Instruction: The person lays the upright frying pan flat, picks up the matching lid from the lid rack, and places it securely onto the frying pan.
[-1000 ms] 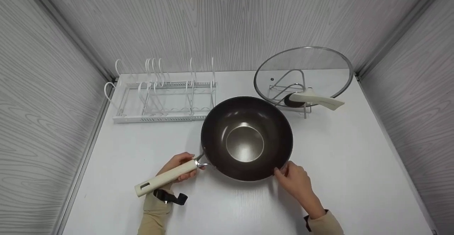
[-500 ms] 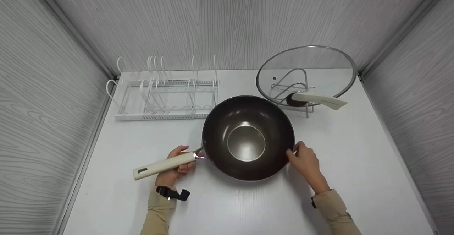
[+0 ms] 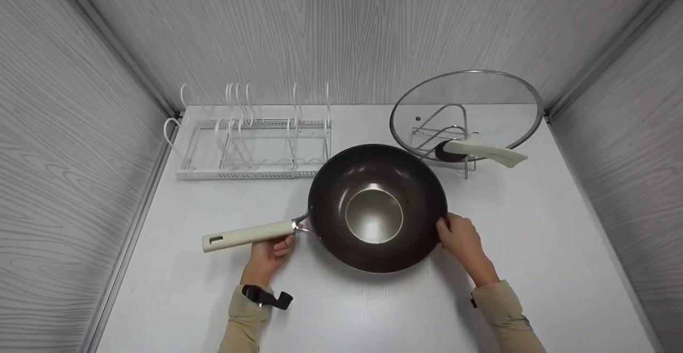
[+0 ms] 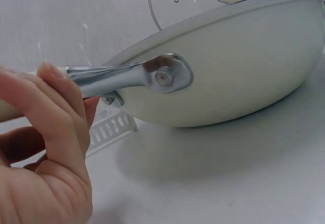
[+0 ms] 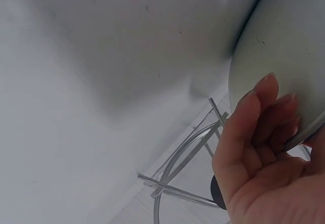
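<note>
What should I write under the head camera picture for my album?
Two hands hold a dark wok on a white table.

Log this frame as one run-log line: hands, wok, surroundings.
left hand: grips wok handle | right hand: holds wok rim | glass lid: on stand | white rack: behind-left

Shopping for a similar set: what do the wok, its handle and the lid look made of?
The wok looks like metal: dark, glossy nonstick-like lining, pale cream coating outside in the left wrist view. Its handle is matte cream, probably plastic, joined by a shiny riveted metal bracket. The lid is clear, likely glass, with a metal rim.
</note>
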Demonstrator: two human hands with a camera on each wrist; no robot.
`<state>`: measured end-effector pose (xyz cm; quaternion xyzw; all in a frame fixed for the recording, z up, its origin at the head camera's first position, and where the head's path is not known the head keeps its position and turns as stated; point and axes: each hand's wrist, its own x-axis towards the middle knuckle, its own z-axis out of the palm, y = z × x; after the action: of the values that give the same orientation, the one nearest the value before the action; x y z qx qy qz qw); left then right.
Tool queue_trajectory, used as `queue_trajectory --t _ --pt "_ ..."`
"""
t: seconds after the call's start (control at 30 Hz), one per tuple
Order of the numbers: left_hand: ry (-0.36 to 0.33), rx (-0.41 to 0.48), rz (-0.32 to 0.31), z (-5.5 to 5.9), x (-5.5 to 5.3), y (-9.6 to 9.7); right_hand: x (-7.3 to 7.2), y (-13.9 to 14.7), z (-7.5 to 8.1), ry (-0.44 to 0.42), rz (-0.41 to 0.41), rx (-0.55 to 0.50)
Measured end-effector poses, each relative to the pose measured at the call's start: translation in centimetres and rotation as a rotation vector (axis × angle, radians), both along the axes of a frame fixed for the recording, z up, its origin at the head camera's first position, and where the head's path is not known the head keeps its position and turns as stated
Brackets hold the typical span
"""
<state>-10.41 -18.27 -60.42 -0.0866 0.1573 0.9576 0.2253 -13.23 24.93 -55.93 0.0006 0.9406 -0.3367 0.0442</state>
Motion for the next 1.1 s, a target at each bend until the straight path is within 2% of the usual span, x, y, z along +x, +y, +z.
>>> queue_trajectory --t 0.13,0.33,0.4,0.47,0.53,0.6,0.73,0.83,0.9,0.97,1.03,1.1 --pt "-0.030 0.003 0.052 0.0 -0.5 0.4 0.4 -0.1 0.0 0.008 -0.001 -0.014" --pt "-0.043 0.033 0.093 -0.2 -0.9 1.1 1.2 -0.4 -0.1 0.002 -0.012 -0.020" --pt "-0.050 0.041 0.096 -0.2 -1.0 1.4 1.4 -0.3 0.0 -0.005 -0.004 -0.018" --pt "-0.054 0.005 0.060 -0.3 -1.0 1.7 1.4 -0.3 0.0 0.001 -0.003 -0.005" --pt "-0.036 -0.095 -0.029 -0.3 -0.8 1.9 1.5 -0.1 0.1 0.015 0.000 0.022" --pt "0.011 -0.223 -0.152 -0.1 -0.6 1.9 1.5 0.2 0.2 0.039 0.007 0.054" --pt "0.176 -0.442 -0.383 0.6 -0.1 1.6 1.2 0.7 0.8 0.090 0.007 0.099" --pt "0.278 -0.585 -0.502 1.7 0.4 1.2 1.2 0.9 1.3 0.102 0.003 0.108" --pt "0.332 -0.693 -0.553 2.7 0.7 1.0 1.2 1.0 1.8 0.115 0.000 0.109" --pt "0.385 -0.799 -0.568 3.8 0.9 1.0 1.1 1.0 2.2 0.157 -0.009 0.105" --pt "0.442 -0.890 -0.557 5.0 0.9 1.1 1.0 1.1 2.7 0.252 -0.018 0.091" --pt "0.493 -0.982 -0.521 6.2 0.9 1.5 0.6 1.2 3.2 0.416 -0.013 0.050"
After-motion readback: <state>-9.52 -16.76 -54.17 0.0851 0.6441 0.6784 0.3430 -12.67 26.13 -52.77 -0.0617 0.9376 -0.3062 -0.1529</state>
